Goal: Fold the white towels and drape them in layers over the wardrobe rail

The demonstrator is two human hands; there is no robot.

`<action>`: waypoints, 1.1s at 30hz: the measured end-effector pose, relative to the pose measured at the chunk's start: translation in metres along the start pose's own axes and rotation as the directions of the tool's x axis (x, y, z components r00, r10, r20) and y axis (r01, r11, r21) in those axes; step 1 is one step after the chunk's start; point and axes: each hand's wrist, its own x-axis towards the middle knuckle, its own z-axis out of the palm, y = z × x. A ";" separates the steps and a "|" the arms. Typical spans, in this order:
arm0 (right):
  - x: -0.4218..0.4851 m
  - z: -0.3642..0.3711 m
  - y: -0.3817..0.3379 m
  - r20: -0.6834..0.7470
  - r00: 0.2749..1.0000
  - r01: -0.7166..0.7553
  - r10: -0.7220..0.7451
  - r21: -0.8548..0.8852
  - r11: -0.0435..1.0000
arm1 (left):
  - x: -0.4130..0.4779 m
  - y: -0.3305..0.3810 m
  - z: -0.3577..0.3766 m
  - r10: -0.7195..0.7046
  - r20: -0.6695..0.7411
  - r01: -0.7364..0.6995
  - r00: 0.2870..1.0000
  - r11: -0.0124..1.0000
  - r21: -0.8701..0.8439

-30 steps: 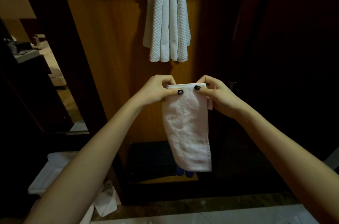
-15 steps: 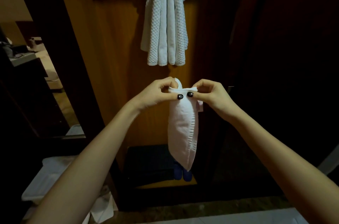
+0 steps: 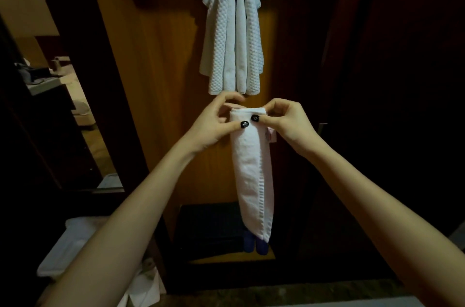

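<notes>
A narrow folded white towel (image 3: 253, 175) hangs straight down in front of me. My left hand (image 3: 214, 125) pinches its top left corner, thumb in front. My right hand (image 3: 284, 121) pinches the top right corner, and the two thumbs almost touch. A small pink label shows at the towel's right edge under my right hand. Higher up, several waffle-textured white towels (image 3: 232, 34) hang in layers from the top of the wardrobe; the rail itself is hidden by them.
The wooden back panel (image 3: 161, 105) of the wardrobe stands behind the towels. A dark box with blue items (image 3: 256, 246) sits on the wardrobe floor. More white cloth lies in a tray (image 3: 68, 246) at the lower left. Dark door panels flank both sides.
The towel went from a wide flat panel to a narrow folded strip as my hands drew together. The view tilted up, so the hanging towels show more fully.
</notes>
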 end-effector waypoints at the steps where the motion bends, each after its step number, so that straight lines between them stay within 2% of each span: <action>1: 0.001 0.001 0.000 -0.033 0.999 0.013 -0.013 0.006 1.000 | -0.002 -0.001 0.003 0.033 0.015 -0.032 0.999 0.999 -0.017; 3: 0.003 0.001 -0.001 -0.092 0.995 0.043 -0.043 0.006 0.999 | -0.005 -0.004 0.008 0.091 0.044 -0.091 0.995 0.996 -0.021; 5: 0.005 0.000 -0.001 -0.116 0.991 0.065 -0.062 0.023 0.998 | -0.005 -0.007 0.013 0.125 0.007 -0.125 0.992 0.992 -0.004; 12: 0.000 -0.005 0.022 -0.251 0.964 0.074 -0.089 -0.069 0.995 | 0.018 -0.013 0.019 0.117 -0.328 -0.089 0.937 0.991 0.098; 19: -0.044 0.002 0.070 -0.073 0.996 -0.076 0.058 -0.281 0.957 | 0.043 -0.002 0.015 0.099 -0.464 -0.072 0.880 0.995 0.076; 24: -0.047 -0.004 0.076 -0.086 0.982 -0.190 0.170 -0.420 0.887 | 0.055 -0.001 0.003 0.101 -0.546 -0.059 0.832 0.994 0.094; 27: -0.047 -0.018 0.076 -0.159 0.971 -0.227 0.181 -0.359 0.905 | 0.059 -0.016 -0.011 0.018 -0.595 0.004 0.804 0.999 0.035; 30: -0.048 -0.033 0.070 -0.201 0.971 -0.183 0.129 -0.279 0.943 | 0.056 -0.032 -0.016 -0.177 -0.605 0.086 0.776 0.981 -0.177; 33: -0.047 -0.047 0.070 -0.210 0.975 -0.135 0.069 -0.315 0.940 | 0.050 -0.044 -0.014 -0.285 -0.569 0.149 0.772 0.950 -0.273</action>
